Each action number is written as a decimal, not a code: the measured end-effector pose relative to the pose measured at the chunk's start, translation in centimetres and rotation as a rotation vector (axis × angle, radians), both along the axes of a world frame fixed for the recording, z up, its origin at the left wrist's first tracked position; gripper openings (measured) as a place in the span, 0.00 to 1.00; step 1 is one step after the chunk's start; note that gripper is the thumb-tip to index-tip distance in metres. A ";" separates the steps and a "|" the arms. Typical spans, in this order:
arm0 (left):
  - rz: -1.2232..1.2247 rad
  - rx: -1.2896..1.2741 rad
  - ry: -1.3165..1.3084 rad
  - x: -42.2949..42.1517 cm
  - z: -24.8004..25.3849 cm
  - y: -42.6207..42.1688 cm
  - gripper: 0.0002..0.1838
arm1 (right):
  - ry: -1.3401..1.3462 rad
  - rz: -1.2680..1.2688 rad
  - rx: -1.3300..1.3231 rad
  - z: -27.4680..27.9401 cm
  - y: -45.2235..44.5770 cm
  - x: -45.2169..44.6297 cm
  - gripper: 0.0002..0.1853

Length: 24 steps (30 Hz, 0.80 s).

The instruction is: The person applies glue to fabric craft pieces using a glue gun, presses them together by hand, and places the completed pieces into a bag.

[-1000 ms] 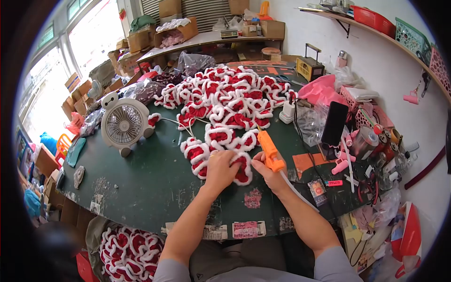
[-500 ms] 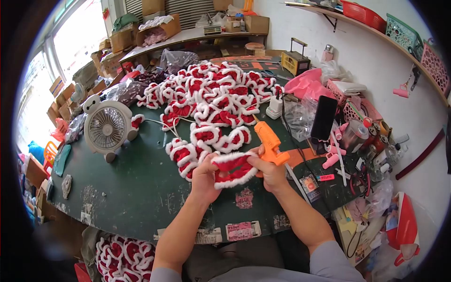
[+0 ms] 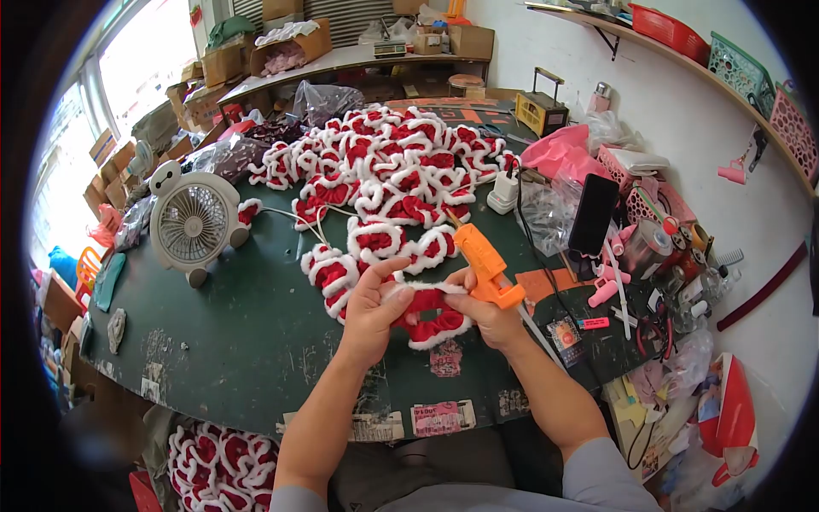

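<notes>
A red scrunchie with white fluffy trim [image 3: 432, 329] hangs between my two hands above the front of the table. My left hand [image 3: 371, 317] pinches its left upper edge between thumb and fingers, with the index finger raised. My right hand [image 3: 490, 317] grips an orange hot glue gun [image 3: 486, 260] and also holds the scrunchie's right upper edge with the thumb. The nozzle of the gun points up and away, toward a large pile of similar scrunchies [image 3: 401, 162]. Several of them lie just beyond my hands.
A white fan [image 3: 194, 224] stands on the dark green table [image 3: 230, 341] at left. To the right are a white charger [image 3: 503, 193], a black phone [image 3: 591, 215], a plastic bag [image 3: 546, 218] and pink clutter. Below the front edge, more scrunchies [image 3: 223, 465] fill a container.
My left fingers have opened upward and shifted their hold on the scrunchie, which now hangs more folded and lower on the right. The glue gun has tilted and moved slightly left and down.
</notes>
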<state>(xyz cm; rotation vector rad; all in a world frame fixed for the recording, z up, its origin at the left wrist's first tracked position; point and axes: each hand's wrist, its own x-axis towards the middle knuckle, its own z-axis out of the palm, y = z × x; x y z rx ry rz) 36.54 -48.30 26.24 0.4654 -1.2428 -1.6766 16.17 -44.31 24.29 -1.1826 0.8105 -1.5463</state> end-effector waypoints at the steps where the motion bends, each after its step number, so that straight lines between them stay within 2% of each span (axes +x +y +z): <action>1: 0.000 0.000 0.001 0.1 -0.5 -0.3 0.22 | -0.099 0.036 0.025 0.1 0.0 -0.1 0.16; 4: -0.134 0.105 0.147 0.1 -0.3 -0.3 0.23 | -0.110 0.043 0.013 -0.1 -0.2 0.0 0.17; 6: -0.012 0.085 -0.106 -0.2 0.6 0.4 0.26 | -0.109 0.036 0.011 -0.3 -0.1 0.0 0.16; 7: -0.014 0.084 -0.105 -0.5 0.5 0.4 0.26 | -0.082 0.033 0.021 -0.2 -0.1 0.0 0.16; 9: 0.109 -0.021 -0.231 -1.0 0.3 0.5 0.32 | -0.052 0.032 0.032 -0.3 -0.2 -0.2 0.15; 11: 0.052 0.051 -0.176 -0.4 0.7 0.4 0.35 | 0.077 0.037 0.041 -0.5 -0.3 -0.5 0.15; 13: -0.007 0.119 -0.124 -0.1 1.1 0.4 0.38 | 0.028 0.091 0.080 0.1 0.0 -0.5 0.15; 15: 0.028 0.085 -0.179 -0.4 1.1 0.6 0.40 | -0.019 0.141 0.118 0.5 0.2 -0.4 0.15; 17: 0.026 0.047 -0.198 -0.9 0.1 0.6 0.43 | 0.050 0.097 -0.027 0.5 0.3 0.1 0.15; 19: 0.020 0.008 -0.218 -1.3 -0.2 0.9 0.47 | 0.062 0.109 -0.003 0.5 0.4 0.4 0.15; 21: -0.016 -0.068 -0.277 -1.6 0.1 1.4 0.53 | 0.158 -0.003 0.072 -0.1 -0.3 0.4 0.14; 22: -0.034 -0.047 -0.292 -1.7 0.4 1.5 0.57 | 0.026 -0.039 0.163 -0.3 -0.4 0.4 0.15; 24: -0.034 -0.031 -0.289 -1.7 0.1 1.4 0.58 | 0.109 0.010 0.098 0.1 -0.1 0.1 0.16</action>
